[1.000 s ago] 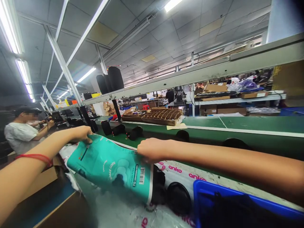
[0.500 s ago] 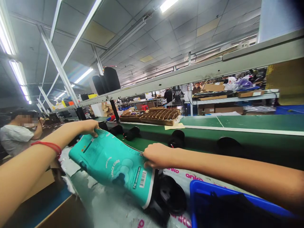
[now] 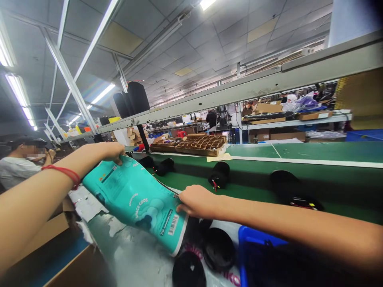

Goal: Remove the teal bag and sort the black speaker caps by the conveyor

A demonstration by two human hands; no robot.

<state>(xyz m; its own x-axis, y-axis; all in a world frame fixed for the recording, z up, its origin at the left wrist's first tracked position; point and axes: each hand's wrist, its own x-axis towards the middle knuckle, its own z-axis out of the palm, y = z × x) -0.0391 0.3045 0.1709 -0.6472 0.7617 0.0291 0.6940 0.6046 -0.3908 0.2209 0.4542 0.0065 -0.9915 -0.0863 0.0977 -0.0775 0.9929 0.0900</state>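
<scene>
A teal printed sheet [image 3: 139,201] with "SPACE GODS" lettering and a barcode hangs tilted and slightly curved between my hands. My left hand [image 3: 112,152], a red cord on its wrist, pinches the upper left part of its top edge. At the right end of that edge, the fingers of my right hand [image 3: 196,200] are closed on the sheet. Just below my right hand, black round parts [image 3: 219,249] lie on the bench, one [image 3: 189,270] close to the sheet's lower corner. The sheet hides part of the bench behind it.
Beyond my hands a green conveyor belt [image 3: 243,175] carries black cylinders [image 3: 219,174] with wires. A blue bin [image 3: 243,255] with dark contents is at lower right. Cardboard boxes [image 3: 80,267] stand at lower left. A divided cardboard tray [image 3: 202,144] sits across the belt. Another person [image 3: 19,163] is at left.
The sheet has shifted slightly left, both hands still gripping it. More of the black parts below it shows. A cylinder with wires has come into sight at right on the belt.
</scene>
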